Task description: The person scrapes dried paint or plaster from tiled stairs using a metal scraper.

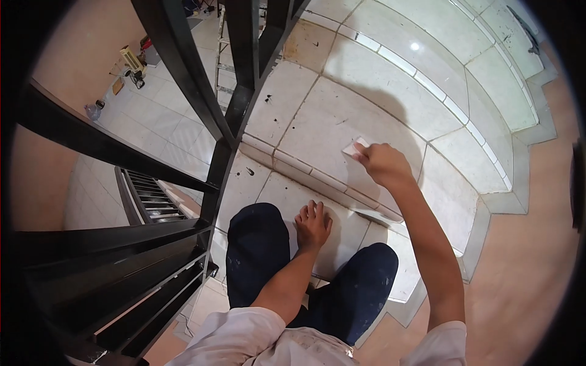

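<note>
My right hand (387, 165) is closed on a small, pale, flat square piece (355, 147), pinched between thumb and fingers. That piece is against the white-tiled stair tread (332, 116); its exact kind cannot be made out. My left hand (313, 224) rests with its fingers apart on the lower tiled step (278, 204), between my knees and close to the riser (317, 178). Dark spots (268, 99) dot the tread to the left of my right hand, and a dark smear (250, 171) marks the lower step.
Black metal railing (210, 186) runs along the left edge of the stairs. More curved steps (421, 36) rise at upper right beside a pinkish wall (519, 262). Far below on the left, a ladder (223, 55), a clear plastic bottle (93, 111) and assorted tools stand on the floor.
</note>
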Action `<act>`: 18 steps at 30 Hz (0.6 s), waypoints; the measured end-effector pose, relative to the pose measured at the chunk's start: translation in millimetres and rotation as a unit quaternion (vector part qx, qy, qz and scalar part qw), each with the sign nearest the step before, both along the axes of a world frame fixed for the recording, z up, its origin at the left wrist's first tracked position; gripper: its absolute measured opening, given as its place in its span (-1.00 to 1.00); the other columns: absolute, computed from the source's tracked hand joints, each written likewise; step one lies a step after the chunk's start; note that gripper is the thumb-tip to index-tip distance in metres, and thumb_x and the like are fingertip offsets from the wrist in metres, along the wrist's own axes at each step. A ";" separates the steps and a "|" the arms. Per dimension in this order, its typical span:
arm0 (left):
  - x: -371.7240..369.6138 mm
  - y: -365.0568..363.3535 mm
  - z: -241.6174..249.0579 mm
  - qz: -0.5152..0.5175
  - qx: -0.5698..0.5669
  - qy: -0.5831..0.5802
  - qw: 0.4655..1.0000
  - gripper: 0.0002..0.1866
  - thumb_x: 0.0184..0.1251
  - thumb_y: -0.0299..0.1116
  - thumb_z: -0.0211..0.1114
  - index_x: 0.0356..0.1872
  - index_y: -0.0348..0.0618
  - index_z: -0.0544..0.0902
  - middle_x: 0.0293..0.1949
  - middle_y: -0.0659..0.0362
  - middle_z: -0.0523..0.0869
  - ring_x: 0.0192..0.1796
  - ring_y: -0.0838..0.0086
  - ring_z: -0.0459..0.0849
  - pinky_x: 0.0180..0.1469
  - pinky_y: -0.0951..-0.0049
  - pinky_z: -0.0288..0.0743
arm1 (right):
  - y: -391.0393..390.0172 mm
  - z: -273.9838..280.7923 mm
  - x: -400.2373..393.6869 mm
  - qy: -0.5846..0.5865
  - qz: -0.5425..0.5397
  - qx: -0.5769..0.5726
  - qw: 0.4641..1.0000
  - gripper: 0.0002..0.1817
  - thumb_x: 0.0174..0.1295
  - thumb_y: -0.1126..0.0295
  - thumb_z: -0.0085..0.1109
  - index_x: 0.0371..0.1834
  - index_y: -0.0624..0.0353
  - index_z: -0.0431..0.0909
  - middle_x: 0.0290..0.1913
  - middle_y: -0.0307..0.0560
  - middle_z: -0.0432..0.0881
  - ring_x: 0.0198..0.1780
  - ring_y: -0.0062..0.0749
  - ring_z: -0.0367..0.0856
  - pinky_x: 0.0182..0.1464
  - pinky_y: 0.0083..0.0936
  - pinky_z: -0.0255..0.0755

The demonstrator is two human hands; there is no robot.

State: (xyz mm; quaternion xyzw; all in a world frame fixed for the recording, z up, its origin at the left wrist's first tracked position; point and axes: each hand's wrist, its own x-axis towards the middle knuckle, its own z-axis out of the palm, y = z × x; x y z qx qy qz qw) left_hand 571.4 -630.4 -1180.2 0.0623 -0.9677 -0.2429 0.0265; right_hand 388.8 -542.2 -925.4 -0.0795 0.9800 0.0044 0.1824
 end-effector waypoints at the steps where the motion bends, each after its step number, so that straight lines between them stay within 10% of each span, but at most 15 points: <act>1: -0.7 0.3 -0.6 0.003 0.001 0.003 1.000 -0.42 0.28 -0.05 0.33 0.28 -0.02 0.46 0.31 0.06 0.42 0.32 0.15 0.41 0.23 0.08 0.28 | 1.1 0.1 1.7 0.002 -0.003 0.001 1.000 -0.52 0.47 -0.09 -0.01 -0.14 0.06 0.73 -0.22 0.14 0.74 -0.14 0.11 0.72 -0.04 -0.06 0.57; 18: -5.1 -1.9 -2.2 0.007 0.022 0.035 0.999 -0.43 0.26 -0.08 0.34 0.25 -0.05 0.47 0.27 0.03 0.45 0.29 0.13 0.43 0.22 0.07 0.31 | -4.9 -8.8 9.9 -0.022 0.005 0.004 1.000 -0.55 0.50 -0.09 -0.07 0.10 -0.08 0.68 -0.14 0.10 0.74 -0.06 0.08 0.70 0.01 -0.11 0.57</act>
